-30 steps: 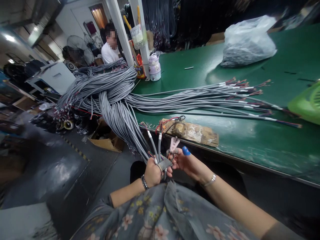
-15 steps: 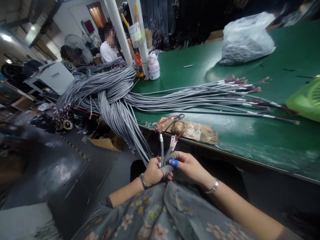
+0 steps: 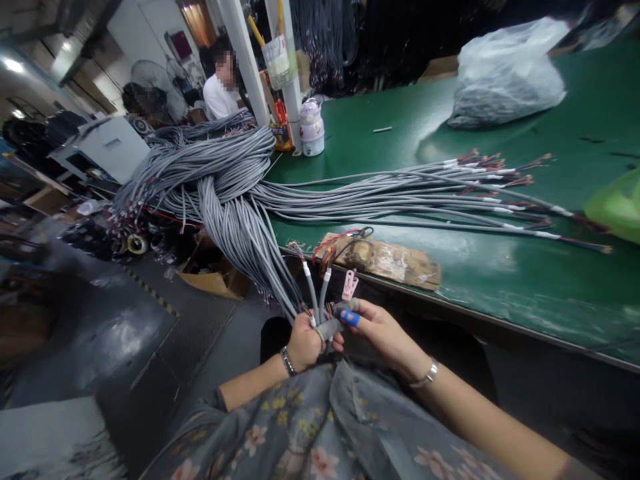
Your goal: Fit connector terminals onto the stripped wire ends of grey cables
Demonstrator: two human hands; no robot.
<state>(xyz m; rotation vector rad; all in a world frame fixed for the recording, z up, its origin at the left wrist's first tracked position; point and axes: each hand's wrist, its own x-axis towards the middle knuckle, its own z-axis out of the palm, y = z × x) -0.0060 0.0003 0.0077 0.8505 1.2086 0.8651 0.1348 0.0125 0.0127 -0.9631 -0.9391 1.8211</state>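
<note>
My left hand (image 3: 304, 341) is closed around the ends of several grey cables (image 3: 315, 293) that stick up from its fist, their stripped coloured wires fanning at the tips. My right hand (image 3: 380, 333) pinches the same cable ends from the right; it wears a blue finger cot and holds a small pink tool (image 3: 349, 285) upright between its fingers. Both hands hover just in front of the green table's (image 3: 500, 267) near edge, above my lap. The cables run up into a large grey bundle (image 3: 220, 180) hanging off the table's left end.
More grey cables (image 3: 425, 193) lie stretched across the table with stripped ends to the right. A brown taped pad (image 3: 390, 260) lies at the near edge. A plastic bag (image 3: 505, 73), a white jar (image 3: 313, 130) and a green object (image 3: 617, 203) stand farther off. People sit at the back left.
My right hand swung from open beside the cables to pinching them, the blue fingertip dropping to the cable ends. A second cable end again stands up from my left fist.
</note>
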